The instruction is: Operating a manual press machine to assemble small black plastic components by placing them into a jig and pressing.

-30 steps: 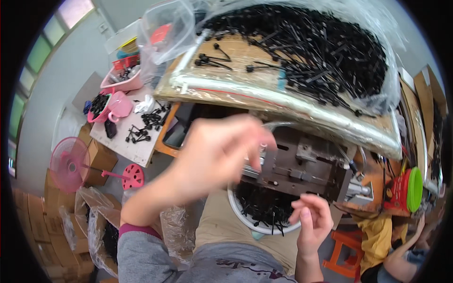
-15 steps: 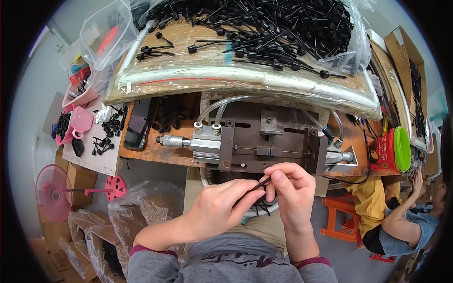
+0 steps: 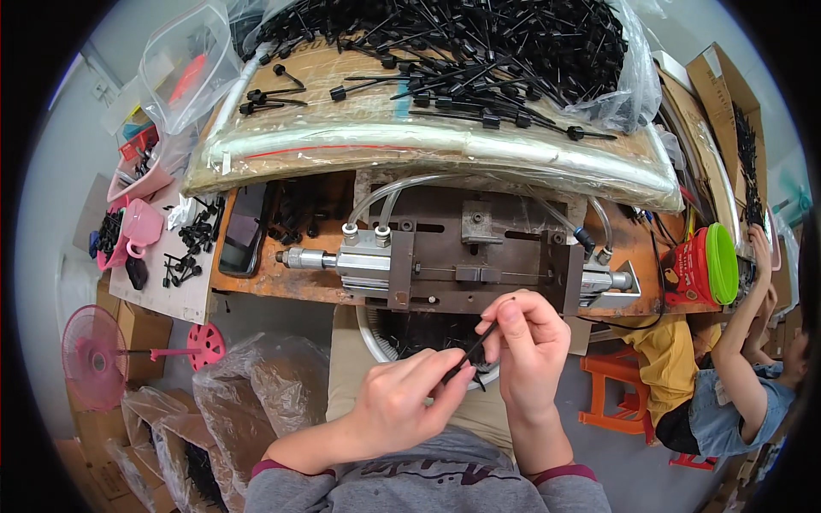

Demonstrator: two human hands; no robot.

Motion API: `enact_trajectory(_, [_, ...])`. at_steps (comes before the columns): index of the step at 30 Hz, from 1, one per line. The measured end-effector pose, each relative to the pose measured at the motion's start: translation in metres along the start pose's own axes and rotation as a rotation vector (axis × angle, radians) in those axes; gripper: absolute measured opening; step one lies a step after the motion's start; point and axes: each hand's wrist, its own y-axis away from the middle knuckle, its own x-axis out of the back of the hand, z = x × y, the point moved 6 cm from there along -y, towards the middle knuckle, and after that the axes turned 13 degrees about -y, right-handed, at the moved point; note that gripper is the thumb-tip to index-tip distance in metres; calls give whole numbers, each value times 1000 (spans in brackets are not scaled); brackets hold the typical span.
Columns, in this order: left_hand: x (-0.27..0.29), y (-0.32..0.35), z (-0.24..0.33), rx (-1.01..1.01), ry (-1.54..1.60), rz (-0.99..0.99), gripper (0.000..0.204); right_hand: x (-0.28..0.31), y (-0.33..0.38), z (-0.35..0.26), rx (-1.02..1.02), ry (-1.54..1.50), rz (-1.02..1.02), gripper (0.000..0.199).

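In front of the brown metal fixture, a thin black stick-like part (image 3: 475, 347) slants between my two hands. Its lower end is pinched in the fingers of my left hand (image 3: 400, 392). My right hand (image 3: 528, 344) grips the upper end between thumb and fingers, and a tip pokes out above them. Below the hands, over my lap, sits a pale-rimmed basin (image 3: 369, 340) with more black parts inside, partly covered by my hands. The fixture (image 3: 479, 291) has silver cylinders (image 3: 364, 262) at its sides and a small block in the middle.
Behind the fixture, a plastic-wrapped cardboard tray (image 3: 342, 145) carries a heap of black stemmed parts (image 3: 530, 51). A phone (image 3: 245, 229) lies left, a red bucket with green rim (image 3: 694, 267) stands right. Clear hoses (image 3: 402, 185) arch over. A co-worker (image 3: 740, 402) sits at right.
My left hand has drawn down and away from my right, baring more of the black part between them. The co-worker's arm has risen. The view has shifted slightly.
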Motion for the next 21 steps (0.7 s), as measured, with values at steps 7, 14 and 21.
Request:
enact_trajectory(7, [3, 0, 17, -37, 138, 65, 19, -19, -1, -25, 234, 4, 29, 18])
enact_trajectory(14, [-21, 47, -14, 112, 329, -394, 11, 53, -34, -156, 745, -179, 190, 24])
enact_trajectory(21, [217, -105, -32, -158, -497, 819, 18, 10, -1, -69, 547, 151, 171, 24])
